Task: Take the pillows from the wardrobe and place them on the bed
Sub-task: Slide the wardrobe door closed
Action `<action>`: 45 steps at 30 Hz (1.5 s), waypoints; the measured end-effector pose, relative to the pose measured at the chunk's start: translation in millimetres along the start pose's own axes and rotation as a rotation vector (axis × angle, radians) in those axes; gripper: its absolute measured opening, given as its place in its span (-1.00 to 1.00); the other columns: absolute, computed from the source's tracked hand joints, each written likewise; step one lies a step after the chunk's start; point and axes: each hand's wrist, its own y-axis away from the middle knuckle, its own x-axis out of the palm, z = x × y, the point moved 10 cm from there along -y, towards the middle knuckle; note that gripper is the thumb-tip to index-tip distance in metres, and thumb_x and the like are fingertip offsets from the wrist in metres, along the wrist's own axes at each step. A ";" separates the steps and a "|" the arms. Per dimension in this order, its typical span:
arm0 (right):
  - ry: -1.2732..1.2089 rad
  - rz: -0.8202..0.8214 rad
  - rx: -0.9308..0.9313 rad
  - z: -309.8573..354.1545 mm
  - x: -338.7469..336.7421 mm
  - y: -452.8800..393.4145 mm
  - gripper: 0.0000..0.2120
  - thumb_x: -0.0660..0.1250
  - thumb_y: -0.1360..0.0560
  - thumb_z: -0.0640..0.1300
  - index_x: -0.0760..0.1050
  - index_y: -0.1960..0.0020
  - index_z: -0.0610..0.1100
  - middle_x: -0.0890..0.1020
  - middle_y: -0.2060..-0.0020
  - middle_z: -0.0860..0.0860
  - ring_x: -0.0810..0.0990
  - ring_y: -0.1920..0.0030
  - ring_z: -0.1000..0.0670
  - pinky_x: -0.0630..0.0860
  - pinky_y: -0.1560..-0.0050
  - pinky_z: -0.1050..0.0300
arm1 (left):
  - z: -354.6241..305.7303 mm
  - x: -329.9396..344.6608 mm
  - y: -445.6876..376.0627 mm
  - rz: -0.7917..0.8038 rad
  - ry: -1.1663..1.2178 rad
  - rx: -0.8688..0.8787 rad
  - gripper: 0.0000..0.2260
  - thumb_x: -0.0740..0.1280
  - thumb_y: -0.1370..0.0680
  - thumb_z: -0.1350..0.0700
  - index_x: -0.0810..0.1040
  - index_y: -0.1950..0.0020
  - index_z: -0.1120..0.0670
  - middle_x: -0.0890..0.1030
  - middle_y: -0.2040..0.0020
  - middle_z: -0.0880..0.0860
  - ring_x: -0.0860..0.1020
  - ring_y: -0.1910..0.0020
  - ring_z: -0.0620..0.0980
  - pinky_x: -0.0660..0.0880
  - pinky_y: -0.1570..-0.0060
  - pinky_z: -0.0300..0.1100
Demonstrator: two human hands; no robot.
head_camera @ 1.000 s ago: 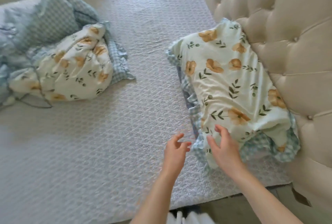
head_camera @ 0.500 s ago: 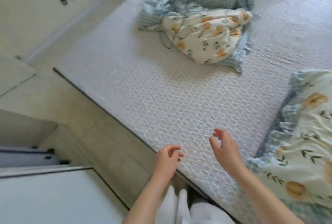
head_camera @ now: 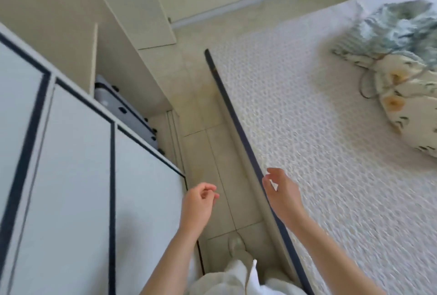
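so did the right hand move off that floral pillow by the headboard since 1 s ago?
Yes. The right hand now hangs empty over the bed edge; that pillow is out of view.

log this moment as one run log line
phase: between bed and wardrobe | left hand: empty | right hand: empty | floral pillow: on bed

1. A single head-worn camera looks steeply down from standing height.
2. It faces along the strip of floor (head_camera: 212, 115) between the wardrobe (head_camera: 71, 176) on the left and the bed (head_camera: 319, 152) edge on the right.
3. Both forearms reach in from the bottom, close to the lens.
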 end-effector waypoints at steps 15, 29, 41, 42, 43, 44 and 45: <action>-0.030 0.388 -0.375 256.2 171.2 -61.8 -0.69 0.14 -0.63 -0.01 0.45 -0.31 -0.04 0.53 -0.11 0.14 0.51 -0.12 0.17 0.33 0.12 0.50 | -40.2 -205.0 -47.4 -0.665 -0.221 0.123 -0.75 0.31 -0.56 0.25 0.60 -0.20 0.07 0.67 -0.02 -0.04 0.57 -0.07 0.01 0.45 0.13 -0.17; -0.158 0.745 -0.634 424.4 237.9 -59.4 -0.69 0.07 -0.63 0.00 0.48 -0.23 -0.08 0.60 0.13 0.08 0.50 0.03 0.00 0.40 0.30 0.49 | -121.0 -267.6 24.3 -1.093 -0.790 0.481 -0.78 0.23 -0.59 0.33 0.67 -0.01 0.19 0.68 -0.17 0.09 0.45 -0.42 0.17 0.23 -0.44 0.26; -0.210 0.992 -0.519 430.1 304.5 11.7 -0.22 0.04 -0.60 0.21 -0.33 -0.56 -0.11 -0.18 -0.58 -0.04 -0.17 -0.56 0.03 -0.12 -0.37 0.22 | -91.1 -296.5 32.4 -1.138 -1.352 -0.417 -0.23 0.29 -0.57 -0.12 -0.05 -0.64 0.05 -0.05 -0.63 -0.01 -0.18 -0.59 0.12 -0.34 -0.49 0.16; -0.215 0.992 -0.507 431.3 307.5 10.5 -0.22 0.04 -0.60 0.20 -0.36 -0.55 -0.10 -0.21 -0.58 -0.05 -0.19 -0.56 0.02 -0.13 -0.35 0.22 | -89.3 -297.5 31.1 -1.140 -1.375 -0.433 -0.22 0.30 -0.56 -0.12 -0.05 -0.64 0.04 -0.05 -0.63 -0.01 -0.18 -0.59 0.13 -0.34 -0.49 0.17; -0.221 0.990 -0.496 432.5 309.8 8.5 -0.22 0.04 -0.61 0.20 -0.38 -0.54 -0.08 -0.23 -0.58 -0.06 -0.20 -0.56 0.01 -0.14 -0.33 0.22 | -88.6 -297.9 28.8 -1.137 -1.396 -0.440 -0.22 0.30 -0.56 -0.12 -0.05 -0.64 0.03 -0.04 -0.63 -0.01 -0.19 -0.59 0.14 -0.34 -0.49 0.18; -0.227 0.987 -0.491 434.0 311.6 6.1 -0.21 0.04 -0.61 0.20 -0.40 -0.54 -0.07 -0.24 -0.57 -0.07 -0.21 -0.56 0.01 -0.15 -0.33 0.21 | -88.4 -297.8 25.9 -1.134 -1.409 -0.442 -0.22 0.31 -0.56 -0.11 -0.05 -0.64 0.03 -0.03 -0.63 -0.01 -0.20 -0.59 0.14 -0.33 -0.49 0.19; -0.231 0.982 -0.493 435.6 313.0 3.6 -0.21 0.03 -0.60 0.21 -0.41 -0.53 -0.05 -0.25 -0.57 -0.07 -0.22 -0.56 0.01 -0.16 -0.32 0.20 | -88.3 -297.6 23.1 -1.133 -1.413 -0.438 -0.21 0.32 -0.55 -0.10 -0.05 -0.64 0.04 -0.03 -0.64 -0.01 -0.21 -0.59 0.14 -0.32 -0.49 0.19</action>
